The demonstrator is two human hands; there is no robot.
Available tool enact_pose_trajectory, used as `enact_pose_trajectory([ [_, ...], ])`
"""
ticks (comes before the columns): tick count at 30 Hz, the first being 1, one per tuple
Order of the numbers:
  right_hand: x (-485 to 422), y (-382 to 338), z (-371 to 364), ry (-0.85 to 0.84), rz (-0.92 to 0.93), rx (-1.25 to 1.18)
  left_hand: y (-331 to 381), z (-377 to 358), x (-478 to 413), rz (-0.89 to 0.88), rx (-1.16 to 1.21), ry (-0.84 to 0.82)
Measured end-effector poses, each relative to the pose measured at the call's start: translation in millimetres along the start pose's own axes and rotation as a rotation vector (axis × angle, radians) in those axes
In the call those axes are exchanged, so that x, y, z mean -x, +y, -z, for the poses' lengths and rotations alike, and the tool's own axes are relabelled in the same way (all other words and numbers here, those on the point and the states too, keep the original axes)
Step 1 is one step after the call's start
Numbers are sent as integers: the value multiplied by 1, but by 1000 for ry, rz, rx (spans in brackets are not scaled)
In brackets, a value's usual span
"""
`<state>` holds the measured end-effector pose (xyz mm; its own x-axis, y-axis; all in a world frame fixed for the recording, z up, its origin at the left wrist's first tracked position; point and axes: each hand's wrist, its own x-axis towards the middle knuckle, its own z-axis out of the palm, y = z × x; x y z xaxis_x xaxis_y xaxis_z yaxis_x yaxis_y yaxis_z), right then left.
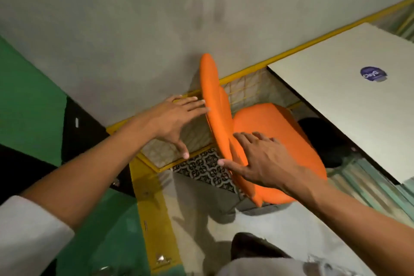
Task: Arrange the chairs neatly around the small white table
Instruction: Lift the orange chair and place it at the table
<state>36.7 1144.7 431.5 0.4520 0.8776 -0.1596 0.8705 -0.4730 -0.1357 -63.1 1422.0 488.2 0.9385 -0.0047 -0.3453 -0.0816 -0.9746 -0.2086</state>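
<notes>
The white table (349, 96) runs off the frame at three o'clock; its top hides the orange chair's (275, 141) legs.

Head camera looks steeply down, close over the orange chair (268, 141) and table (349, 87)

Chair (275, 141) left of table (358, 96), seat perhaps partly beneath.

both hands (179, 119) (264, 163) outstretched, fingers spread
</notes>
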Motion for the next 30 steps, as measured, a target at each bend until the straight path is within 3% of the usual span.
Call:
enact_pose_trajectory([
  [6,-36,-42,-1,36,-228,-123,-69,-3,-71,-271,-55,39],
  [12,-89,-53,-26,82,-381,-205,-129,-23,-148,-320,-87,46],
  [16,-112,-72,-41,14,-593,-284,-146,-39,-202,-482,-134,101],
  [19,-119,-87,-49,-54,-816,-216,-157,-37,-242,-645,-126,79],
  [22,-130,-99,-57,67,-988,-180,-164,-37,-278,-786,-163,88],
  [30,-141,-110,-63,140,-1124,-81,-179,-61,-293,-894,28,330],
])
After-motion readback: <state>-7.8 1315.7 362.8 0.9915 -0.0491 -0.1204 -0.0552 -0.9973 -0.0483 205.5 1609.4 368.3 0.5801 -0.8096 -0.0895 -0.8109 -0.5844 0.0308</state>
